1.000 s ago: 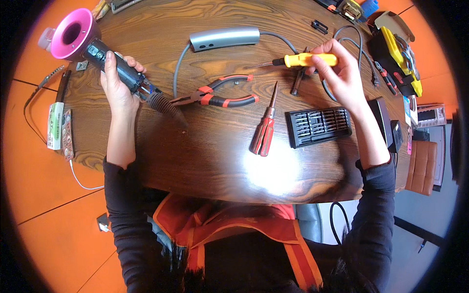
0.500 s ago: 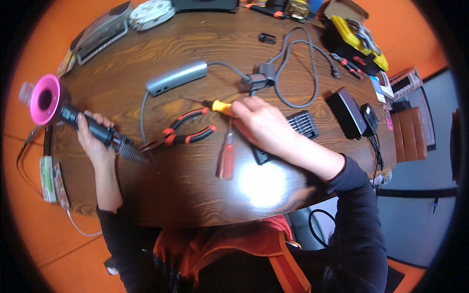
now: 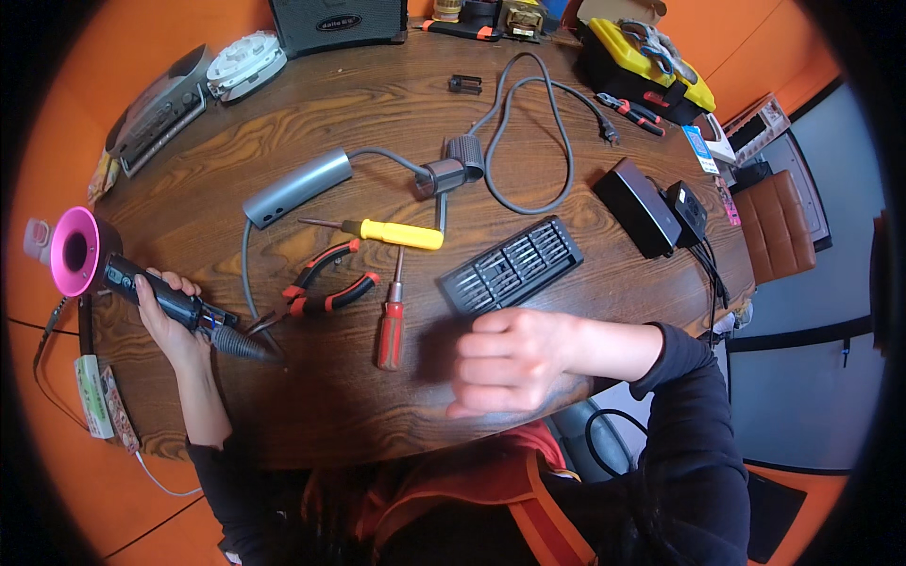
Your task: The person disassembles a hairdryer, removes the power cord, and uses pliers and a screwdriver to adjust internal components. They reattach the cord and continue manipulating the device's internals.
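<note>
My left hand [image 3: 175,316] is wrapped round the dark handle of a hair dryer [image 3: 151,291], whose pink ring-shaped head points left. The lower end of the handle is opened, showing wires and a ribbed cable sleeve. My right hand [image 3: 510,363] is a closed fist over the front edge of the table; whether anything is inside is hidden. Left of it lie a red-handled screwdriver [image 3: 391,330] and, farther back, a yellow-handled screwdriver [image 3: 401,234]. Black-and-red pliers [image 3: 330,278] rest open between the dryer and the screwdrivers. A screwdriver bit set [image 3: 514,266] lies beyond my fist.
A grey cylindrical cord box [image 3: 297,189] and a looped power cord [image 3: 566,141] lie farther back. Black power adapters [image 3: 637,208] stand at right. Along the back are a yellow-and-black toolbox [image 3: 646,71], more pliers [image 3: 632,113] and a black speaker [image 3: 340,24].
My right hand has let go of the yellow-handled screwdriver, which now lies on the table, and has moved back toward me, closed. My left hand still holds the hair dryer. The view has shifted slightly.
</note>
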Demonstrator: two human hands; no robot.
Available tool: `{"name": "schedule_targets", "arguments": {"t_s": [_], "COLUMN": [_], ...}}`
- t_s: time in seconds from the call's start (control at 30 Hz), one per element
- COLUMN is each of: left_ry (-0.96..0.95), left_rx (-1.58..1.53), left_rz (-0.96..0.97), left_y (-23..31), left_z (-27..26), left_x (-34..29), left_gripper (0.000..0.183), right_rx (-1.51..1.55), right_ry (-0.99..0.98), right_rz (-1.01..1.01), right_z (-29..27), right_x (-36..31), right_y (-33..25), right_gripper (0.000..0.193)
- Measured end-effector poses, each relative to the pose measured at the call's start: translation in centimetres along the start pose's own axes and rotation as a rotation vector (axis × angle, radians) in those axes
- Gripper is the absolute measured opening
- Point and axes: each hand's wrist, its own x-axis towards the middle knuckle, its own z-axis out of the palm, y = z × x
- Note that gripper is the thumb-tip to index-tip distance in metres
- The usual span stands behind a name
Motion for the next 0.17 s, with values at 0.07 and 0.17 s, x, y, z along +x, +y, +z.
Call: {"name": "schedule_targets", "arguments": {"t_s": [0.07,0.17], "left_ry": [0.012,0.0], "left_rx": [0.005,0.006], "left_rz": [-0.019,-0.021], "left_y": [0.0,-0.1], "left_z": [-0.1,-0.2], "left_x": [0.0,0.1], "left_gripper": [0.026,0.026], "right_rx": [-0.066,-0.158], "right_ry": [0.043,0.026], "right_rz": [0.002,0.216], "right_z": [-0.1,-1.3], "right_x": [-0.4,-1.1], "right_y": [1.6,5.1], "right_gripper": [0.034,0.033]}}
